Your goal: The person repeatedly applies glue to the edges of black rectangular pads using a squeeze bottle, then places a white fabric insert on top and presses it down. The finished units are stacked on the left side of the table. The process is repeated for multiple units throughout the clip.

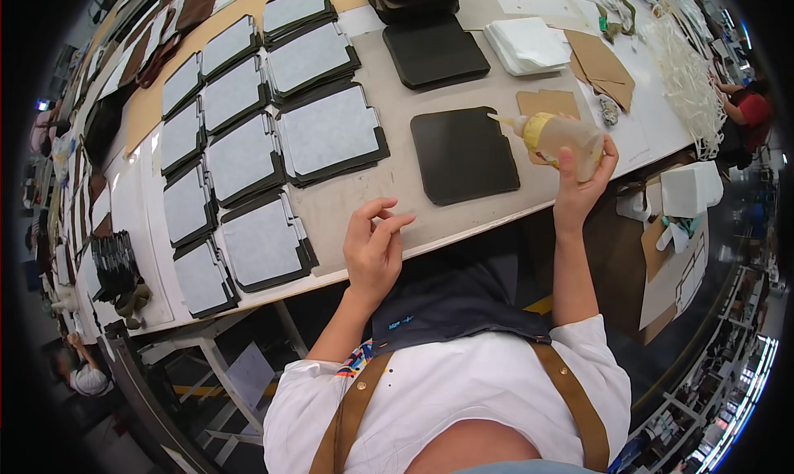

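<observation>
My right hand (589, 178) is wrapped around a translucent squeeze bottle (576, 140) with a yellow band near its top. The bottle is tilted on its side. Its thin nozzle points left, over the upper right corner of a black flat panel (463, 157) with a notched corner. Near the table's front edge hovers my left hand (376, 246), its fingers bent and apart with nothing in them. It is just left of the panel and not touching it.
Stacked black panels with pale grey sheets (327, 135) stand in rows at left. Behind the single panel lie a black panel pile (434, 50), white sheets (528, 45) and brown card pieces (600, 69). White strips (682, 81) heap at far right. Another person (748, 110) works beyond them.
</observation>
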Action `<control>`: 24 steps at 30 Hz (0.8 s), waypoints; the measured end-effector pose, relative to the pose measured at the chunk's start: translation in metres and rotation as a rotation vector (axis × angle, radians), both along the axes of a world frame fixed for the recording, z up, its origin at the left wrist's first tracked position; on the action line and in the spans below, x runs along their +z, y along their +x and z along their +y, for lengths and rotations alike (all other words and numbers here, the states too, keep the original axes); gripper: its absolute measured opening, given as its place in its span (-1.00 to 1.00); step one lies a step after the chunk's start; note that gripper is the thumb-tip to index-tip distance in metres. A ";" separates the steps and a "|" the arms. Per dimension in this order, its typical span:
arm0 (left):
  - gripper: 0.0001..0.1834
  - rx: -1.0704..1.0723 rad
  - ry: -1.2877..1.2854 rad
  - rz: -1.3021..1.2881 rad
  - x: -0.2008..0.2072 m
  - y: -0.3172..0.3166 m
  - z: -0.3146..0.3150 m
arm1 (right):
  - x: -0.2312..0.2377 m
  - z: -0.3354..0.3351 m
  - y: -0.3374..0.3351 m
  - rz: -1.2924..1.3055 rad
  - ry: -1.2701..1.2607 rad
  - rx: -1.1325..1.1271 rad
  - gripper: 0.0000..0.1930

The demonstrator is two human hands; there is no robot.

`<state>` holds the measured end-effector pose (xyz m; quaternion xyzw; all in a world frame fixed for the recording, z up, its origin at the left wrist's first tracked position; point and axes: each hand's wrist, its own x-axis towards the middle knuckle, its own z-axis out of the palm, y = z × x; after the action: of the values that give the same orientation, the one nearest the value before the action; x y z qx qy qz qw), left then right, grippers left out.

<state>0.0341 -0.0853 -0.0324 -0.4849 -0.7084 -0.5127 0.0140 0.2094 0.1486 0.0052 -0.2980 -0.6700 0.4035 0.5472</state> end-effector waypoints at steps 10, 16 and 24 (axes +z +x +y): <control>-0.64 -0.006 0.011 -0.046 0.001 0.000 -0.001 | 0.000 -0.010 -0.024 -0.042 0.166 0.145 -0.36; -0.64 -0.012 0.004 -0.081 0.001 0.000 -0.004 | 0.002 -0.020 -0.042 -0.045 0.190 0.239 -0.34; -0.63 -0.024 0.000 -0.093 0.002 -0.001 -0.005 | 0.004 -0.030 -0.066 -0.040 0.203 0.373 -0.32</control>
<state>0.0327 -0.0906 -0.0305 -0.4687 -0.7026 -0.5348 -0.0251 0.1433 0.1183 0.0087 -0.1202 -0.7615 0.4221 0.4769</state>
